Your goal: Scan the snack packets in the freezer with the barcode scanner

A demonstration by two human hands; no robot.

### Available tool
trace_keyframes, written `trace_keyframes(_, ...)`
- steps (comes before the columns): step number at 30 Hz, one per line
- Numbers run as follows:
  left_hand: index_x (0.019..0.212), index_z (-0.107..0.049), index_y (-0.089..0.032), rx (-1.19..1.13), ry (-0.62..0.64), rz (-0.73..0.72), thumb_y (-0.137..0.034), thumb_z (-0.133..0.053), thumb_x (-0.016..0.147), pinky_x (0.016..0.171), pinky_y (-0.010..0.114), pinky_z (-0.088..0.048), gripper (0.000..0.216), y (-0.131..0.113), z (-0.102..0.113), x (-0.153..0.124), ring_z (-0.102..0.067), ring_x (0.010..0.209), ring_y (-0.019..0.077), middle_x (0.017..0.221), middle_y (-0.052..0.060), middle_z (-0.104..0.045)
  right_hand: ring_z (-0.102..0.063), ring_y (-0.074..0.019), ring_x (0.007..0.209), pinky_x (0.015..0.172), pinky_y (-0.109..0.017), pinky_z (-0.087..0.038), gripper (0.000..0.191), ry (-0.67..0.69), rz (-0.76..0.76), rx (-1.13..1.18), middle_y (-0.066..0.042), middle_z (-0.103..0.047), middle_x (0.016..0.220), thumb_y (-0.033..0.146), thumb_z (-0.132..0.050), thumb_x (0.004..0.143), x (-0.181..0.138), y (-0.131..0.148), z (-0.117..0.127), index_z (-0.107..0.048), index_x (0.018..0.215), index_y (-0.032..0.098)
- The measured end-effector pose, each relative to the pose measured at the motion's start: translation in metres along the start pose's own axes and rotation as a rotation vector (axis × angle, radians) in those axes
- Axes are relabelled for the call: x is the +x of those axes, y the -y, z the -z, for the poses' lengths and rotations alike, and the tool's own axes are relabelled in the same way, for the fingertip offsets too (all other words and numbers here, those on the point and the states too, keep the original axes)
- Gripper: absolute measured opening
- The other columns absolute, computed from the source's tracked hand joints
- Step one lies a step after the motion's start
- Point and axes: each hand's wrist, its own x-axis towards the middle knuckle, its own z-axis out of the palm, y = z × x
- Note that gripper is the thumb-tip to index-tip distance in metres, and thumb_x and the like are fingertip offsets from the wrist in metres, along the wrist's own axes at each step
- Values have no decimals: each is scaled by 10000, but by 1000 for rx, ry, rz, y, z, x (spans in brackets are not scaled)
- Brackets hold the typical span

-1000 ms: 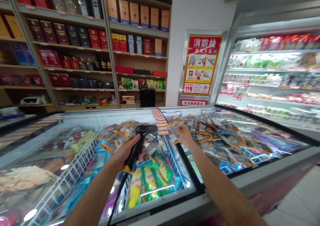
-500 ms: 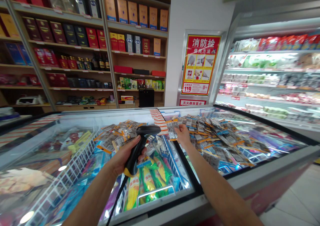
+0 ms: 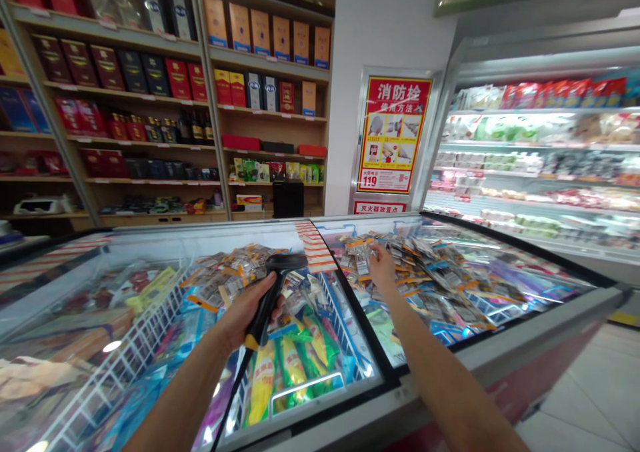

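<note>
My left hand (image 3: pixel 243 311) is wrapped round the grip of a black barcode scanner (image 3: pixel 274 284) with a yellow band and a cable trailing down. It hovers over the glass lid of a chest freezer (image 3: pixel 350 399). My right hand (image 3: pixel 382 267) reaches further back over the right lid, fingers pinched on a small clear packet (image 3: pixel 361 260) among several orange-and-blue edged packets (image 3: pixel 440 272) spread on the glass.
More packets (image 3: pixel 233 272) lie on the left lid. Inside the freezer sit wire baskets (image 3: pixel 305 385) with yellow and green ice lollies. Wooden shelves (image 3: pixel 150 92) of boxed bottles stand behind, a red fire notice (image 3: pixel 395 135) on the wall, an open chiller (image 3: pixel 540 159) at right.
My right hand has moved rightward and slightly back with the packet, onto the pile on the right lid. The scanner has dropped a little and shifted left.
</note>
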Motion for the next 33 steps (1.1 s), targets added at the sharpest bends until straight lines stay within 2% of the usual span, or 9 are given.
trace_keyframes(6, 721, -516, -138, 24, -110, 8, -426, -475, 730, 328, 165, -370, 290, -7, 0, -5, -482, 385, 77, 528, 12, -543, -565, -224, 782, 715, -334, -400, 277, 60, -25, -229, -91, -629, 818, 150, -391, 689, -13, -6, 21, -609, 859, 149)
trace_keyframes(11, 796, -520, -144, -10, -103, -28, -406, -479, 734, 328, 162, -364, 273, -9, 4, -7, -473, 380, 74, 511, -4, -531, -544, -227, 854, 771, -347, -375, 270, 115, 44, -318, -111, -618, 876, 118, -383, 714, -26, -1, 26, -615, 848, 153)
trace_keyframes(15, 819, -516, -146, -26, -82, -83, -420, -482, 727, 351, 164, -373, 291, -11, 14, -6, -475, 394, 70, 536, -5, -537, -524, -189, 907, 811, -299, -364, 263, 215, 201, -269, -91, -601, 958, 176, -396, 749, -39, 30, 10, -592, 921, 149)
trace_keyframes(18, 834, -516, -143, -12, -135, -76, -421, -486, 722, 339, 163, -360, 301, -14, 21, -7, -473, 387, 71, 541, -3, -540, -543, -155, 859, 793, -246, -374, 226, 356, 324, -212, -44, -628, 896, 256, -460, 739, -58, 60, -11, -610, 888, 177)
trace_keyframes(21, 831, -516, -136, 11, -167, -92, -425, -492, 717, 341, 163, -360, 311, -16, 27, -8, -470, 382, 72, 529, 1, -537, -529, -180, 907, 811, -280, -360, 302, 532, 432, -209, -60, -617, 950, 378, -463, 741, -82, 88, -31, -605, 916, 178)
trace_keyframes(23, 822, -516, -134, 31, -173, -105, -427, -494, 715, 347, 163, -364, 312, -17, 29, -8, -470, 382, 72, 525, 3, -536, -511, -218, 937, 806, -327, -356, 437, 582, 429, -257, -84, -603, 972, 510, -436, 717, -97, 104, -40, -591, 948, 172)
trace_keyframes(27, 809, -514, -144, 57, -202, -109, -422, -497, 715, 353, 167, -373, 294, -19, 31, -9, -475, 383, 75, 530, 2, -542, -464, -285, 975, 788, -409, -342, 716, 579, 356, -370, -133, -571, 1002, 717, -368, 594, -118, 127, -52, -569, 981, 148)
trace_keyframes(30, 779, -511, -144, 65, -237, -118, -421, -496, 715, 356, 170, -377, 284, -20, 29, -10, -473, 378, 74, 521, -2, -539, -447, -300, 989, 798, -434, -325, 739, 615, 371, -406, -141, -563, 1009, 732, -381, 564, -122, 131, -54, -584, 947, 135)
trace_keyframes(33, 790, -513, -142, 67, -240, -119, -410, -498, 717, 360, 169, -378, 278, -21, 28, -13, -475, 379, 75, 511, -5, -536, -463, -303, 973, 772, -421, -343, 645, 663, 359, -429, -142, -577, 974, 674, -447, 580, -114, 123, -50, -599, 885, 126)
